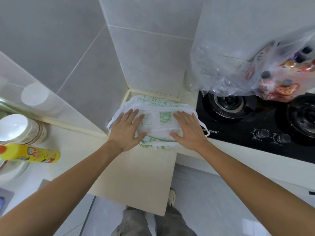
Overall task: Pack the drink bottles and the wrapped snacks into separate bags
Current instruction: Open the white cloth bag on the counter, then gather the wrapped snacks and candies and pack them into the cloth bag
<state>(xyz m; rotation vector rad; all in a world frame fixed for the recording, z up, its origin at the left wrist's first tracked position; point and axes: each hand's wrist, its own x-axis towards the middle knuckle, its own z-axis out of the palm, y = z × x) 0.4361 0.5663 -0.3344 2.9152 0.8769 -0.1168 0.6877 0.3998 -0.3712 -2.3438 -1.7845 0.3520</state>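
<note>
A white plastic bag with green print point(157, 120) lies flat on the cream counter, against the tiled wall corner. My left hand point(127, 129) presses flat on its left part with the fingers spread. My right hand point(188, 128) presses flat on its right part the same way. A clear plastic bag point(276, 77) holding drink bottles and red wrapped snacks rests on the stove at the upper right.
A black gas stove point(255, 123) with two burners and two knobs fills the right side. A yellow spray bottle point(32, 155) and a white-lidded jar point(22, 128) stand at the left near a sink. The counter point(136, 176) ends just below the bag; floor lies beyond.
</note>
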